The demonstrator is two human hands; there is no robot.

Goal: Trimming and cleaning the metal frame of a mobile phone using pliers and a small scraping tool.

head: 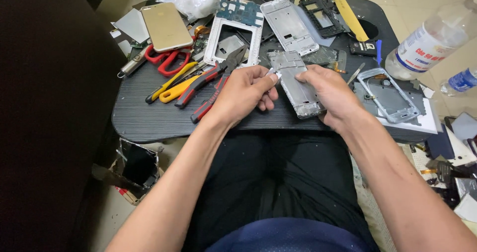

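Silver phone mid-frame (297,83) sits clamped in my right hand (332,94) over the black table (149,118), steadied so my left hand (244,92) can pinch its top-left corner.

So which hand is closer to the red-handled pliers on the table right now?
Left. The left hand sits just right of the red-handled pliers, almost touching them. The right hand is farther right, gripping the grey phone frame, which lies between.
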